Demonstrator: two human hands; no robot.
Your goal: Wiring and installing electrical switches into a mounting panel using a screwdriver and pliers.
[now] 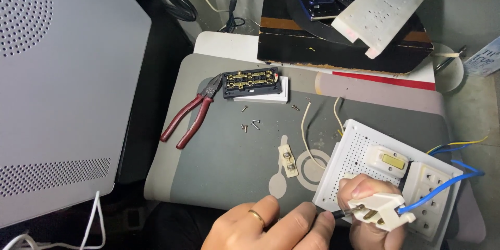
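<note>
**Head view: screwdriver meets plug at a cluttered repair bench**

Head camera, looking down: a white plastic three-pin plug [383, 209] with brass pins sits at the lower right of the frame, gripped in the right hand [372, 219], whose fingers are closed around its body. A blue insulated wire [442, 187] runs out of its back towards the right. The left hand [271, 226], a ring on one finger, is closed on a thin dark-shafted screwdriver [341, 213] whose tip rests at the plug's pin face.

The plug looks light, rigid and smooth; it is probably best held by its broad flat sides, clear of the pins and the trailing wire. The screwdriver's handle is hidden inside the fist, and exactly what the tip touches is too small to make out.

Beneath the right hand lies a white perforated switchboard panel [349, 161] with a socket and switch. Further off on the grey mat [224, 161] are red-handled pliers [190, 117], a black terminal block with brass contacts [251, 82], and scattered small screws [250, 124]. The lower edge of the frame cuts off both wrists.
</note>
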